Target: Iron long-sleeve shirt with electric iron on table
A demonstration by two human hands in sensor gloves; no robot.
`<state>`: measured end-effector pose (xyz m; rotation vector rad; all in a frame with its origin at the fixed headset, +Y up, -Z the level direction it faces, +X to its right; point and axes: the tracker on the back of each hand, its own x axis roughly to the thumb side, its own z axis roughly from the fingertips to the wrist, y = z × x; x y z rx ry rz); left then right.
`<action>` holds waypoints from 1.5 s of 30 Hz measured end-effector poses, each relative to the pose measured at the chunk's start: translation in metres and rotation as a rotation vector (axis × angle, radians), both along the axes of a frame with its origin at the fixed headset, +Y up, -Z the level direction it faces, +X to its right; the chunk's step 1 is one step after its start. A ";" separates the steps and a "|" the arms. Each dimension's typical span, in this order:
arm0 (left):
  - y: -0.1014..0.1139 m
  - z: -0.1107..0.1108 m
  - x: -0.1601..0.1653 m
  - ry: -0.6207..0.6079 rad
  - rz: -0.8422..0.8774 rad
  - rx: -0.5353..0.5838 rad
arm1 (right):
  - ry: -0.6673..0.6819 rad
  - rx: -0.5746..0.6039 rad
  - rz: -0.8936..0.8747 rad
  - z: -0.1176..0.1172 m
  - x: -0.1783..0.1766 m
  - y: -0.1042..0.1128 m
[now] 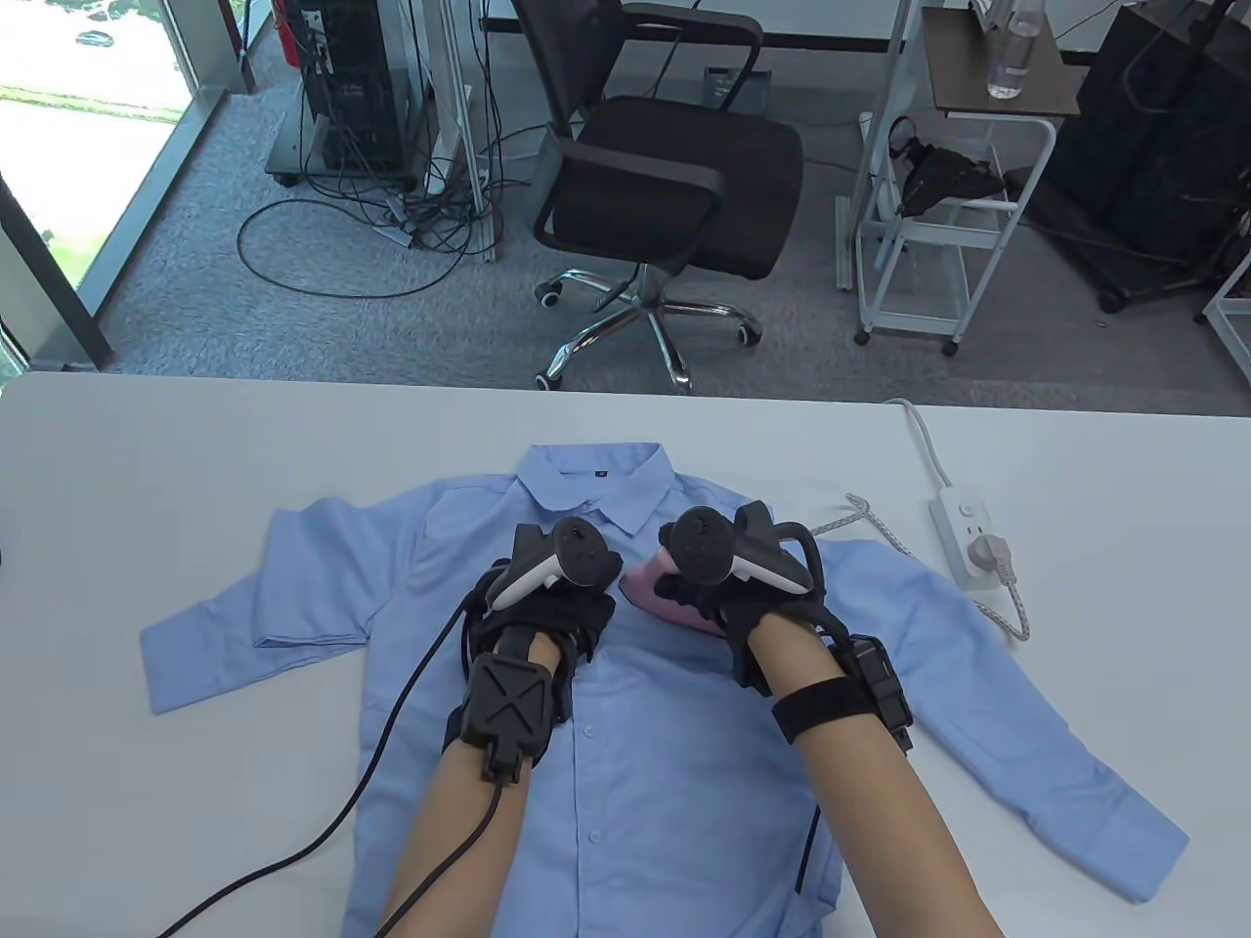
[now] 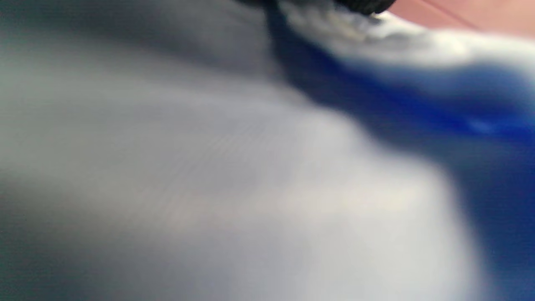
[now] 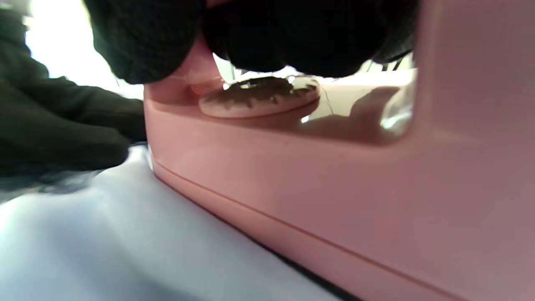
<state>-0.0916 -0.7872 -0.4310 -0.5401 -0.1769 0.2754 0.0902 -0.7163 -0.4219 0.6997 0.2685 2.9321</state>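
Two gloved forearms reach from the table's [image 1: 147, 469] near edge: right hand [image 1: 723, 586] grips the pink iron [image 1: 650, 591] on the blue shirt's [image 1: 665, 772] chest (mid-table), left hand [image 1: 547, 611] resting beside, grip unclear; glide slowly, fabric held taut; soleplate hidden, left wrist view blurred.

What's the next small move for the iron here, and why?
Probably slide the pink iron down the shirt front, away from the collar. The right hand grips its handle, its sole lies on the cloth, and the left hand presses the fabric beside it.
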 end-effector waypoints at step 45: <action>-0.013 0.010 0.008 0.029 -0.084 -0.163 | 0.299 -0.089 0.027 0.220 0.005 -0.003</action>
